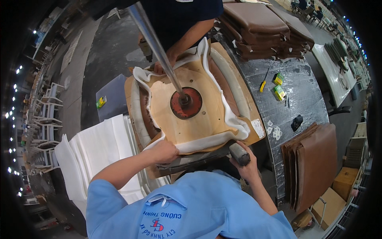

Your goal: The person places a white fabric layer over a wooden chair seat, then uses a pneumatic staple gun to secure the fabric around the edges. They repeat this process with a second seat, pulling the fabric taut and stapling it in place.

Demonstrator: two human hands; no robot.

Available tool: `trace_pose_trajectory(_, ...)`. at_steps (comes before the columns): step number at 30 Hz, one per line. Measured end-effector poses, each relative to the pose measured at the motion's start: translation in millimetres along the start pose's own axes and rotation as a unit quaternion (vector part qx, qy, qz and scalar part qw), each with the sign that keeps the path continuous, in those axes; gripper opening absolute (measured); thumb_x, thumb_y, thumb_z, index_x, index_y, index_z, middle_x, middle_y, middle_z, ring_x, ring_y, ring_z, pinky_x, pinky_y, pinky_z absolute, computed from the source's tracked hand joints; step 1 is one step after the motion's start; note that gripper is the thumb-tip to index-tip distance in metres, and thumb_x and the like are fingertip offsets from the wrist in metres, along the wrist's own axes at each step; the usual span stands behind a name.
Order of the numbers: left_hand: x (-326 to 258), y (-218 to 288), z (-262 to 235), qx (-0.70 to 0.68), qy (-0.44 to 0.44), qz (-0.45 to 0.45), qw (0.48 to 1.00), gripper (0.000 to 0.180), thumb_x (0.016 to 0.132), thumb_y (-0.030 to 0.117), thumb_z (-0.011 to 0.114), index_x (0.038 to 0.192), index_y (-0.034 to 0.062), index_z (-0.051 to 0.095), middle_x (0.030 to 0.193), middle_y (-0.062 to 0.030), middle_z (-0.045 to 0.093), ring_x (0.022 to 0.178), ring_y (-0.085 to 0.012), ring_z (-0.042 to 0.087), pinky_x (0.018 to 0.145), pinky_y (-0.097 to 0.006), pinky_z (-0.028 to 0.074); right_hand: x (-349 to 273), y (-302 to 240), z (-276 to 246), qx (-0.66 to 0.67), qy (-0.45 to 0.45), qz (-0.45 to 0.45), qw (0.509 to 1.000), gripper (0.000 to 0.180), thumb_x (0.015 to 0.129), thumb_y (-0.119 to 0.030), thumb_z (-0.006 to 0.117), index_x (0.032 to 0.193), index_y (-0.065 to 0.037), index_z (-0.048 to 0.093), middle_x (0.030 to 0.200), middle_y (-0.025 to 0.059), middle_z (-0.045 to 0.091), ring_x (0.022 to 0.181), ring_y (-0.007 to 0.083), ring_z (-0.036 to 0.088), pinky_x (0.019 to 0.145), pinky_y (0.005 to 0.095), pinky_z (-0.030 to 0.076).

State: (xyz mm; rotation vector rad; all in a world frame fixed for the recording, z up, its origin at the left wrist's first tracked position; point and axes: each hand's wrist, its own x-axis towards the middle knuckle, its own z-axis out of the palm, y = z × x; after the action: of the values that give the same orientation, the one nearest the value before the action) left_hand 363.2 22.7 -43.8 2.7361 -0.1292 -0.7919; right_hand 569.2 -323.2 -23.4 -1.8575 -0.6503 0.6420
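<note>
Left hand (pixel 165 151): ends of its fingers (pixel 175 149) hidden, curled at the padding (pixel 201 145)
Grey tool (pixel 238 153): handle hidden in the right hand (pixel 248 169)
Co-worker (pixel 179 14): head cut off, top edge
Rod (pixel 153 40): upper end cut off, top edge
Board (pixel 163 97): middle hidden under the red disc (pixel 193 99)
Shirt (pixel 191 211): cut off, bottom edge
Chairs (pixel 51 95): blurred, left

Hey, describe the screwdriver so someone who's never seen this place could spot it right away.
Find the dark, shiny table to the right of the wooden panel. Below its big stack of brown covers in the picture, look just left of two small green-and-yellow boxes. The screwdriver is the slim one there, set apart by its yellow handle and thin shaft.
</note>
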Motion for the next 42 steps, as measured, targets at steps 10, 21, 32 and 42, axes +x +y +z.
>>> trace_pose_trajectory(10, -9.4, -6.3, 13.0, -0.003, 0.062, 0.104, 0.993, 0.035, 0.101, 0.034, 0.071, 0.079, 0.0078, 0.07, 0.075, -0.0129, 0.071, 0.076, -0.036, 0.072, 0.067, -0.05, 0.059, -1.6, -6.3, 3.2, -0.081, 0.022, -0.007, 0.996, 0.072, 0.086, -0.005, 0.092, 0.152, -0.007, 0.063, 0.129, 0.0158, 0.074, 0.119, 0.0298, 0.073, 0.105, 0.0398, 0.056)
trace_pose_trajectory(21, 109.1, 87.9, -22.5, -0.123, 0.245, 0.033, 0.961, 0.034, 0.097, 0.041, 0.079, 0.101, 0.0086, 0.071, 0.098, -0.016, 0.07, 0.094, -0.0392, 0.072, 0.082, -0.053, 0.058, 1.9, -14.0, 2.8, -0.076, 0.031, -0.014, 0.997, 0.072, 0.086, -0.008, 0.093, 0.152, -0.011, 0.064, 0.128, 0.0168, 0.072, 0.121, 0.0361, 0.072, 0.105, 0.0428, 0.056)
trace_pose_trajectory(32, 126.2, 63.0, -4.2, -0.146, 0.327, 0.066, 0.931, 0.022, 0.092, 0.031, 0.081, 0.088, 0.0106, 0.073, 0.081, -0.0111, 0.069, 0.079, -0.0361, 0.07, 0.072, -0.052, 0.056, 1.6, -13.0, 1.6, 0.006, -0.009, 0.062, 0.998, 0.075, 0.088, 0.0, 0.089, 0.156, -0.006, 0.06, 0.14, 0.0151, 0.073, 0.132, 0.0233, 0.068, 0.114, 0.0382, 0.051)
trace_pose_trajectory(42, 126.1, 57.5, 9.0, -0.088, 0.356, 0.028, 0.93, 0.017, 0.088, 0.03, 0.082, 0.084, 0.0136, 0.079, 0.082, -0.0078, 0.07, 0.087, -0.0336, 0.068, 0.081, -0.05, 0.049, 5.7, -28.9, 9.5, -0.01, -0.01, 0.074, 0.997, 0.073, 0.089, -0.002, 0.089, 0.156, -0.009, 0.06, 0.136, 0.0172, 0.076, 0.128, 0.0252, 0.071, 0.11, 0.0394, 0.055)
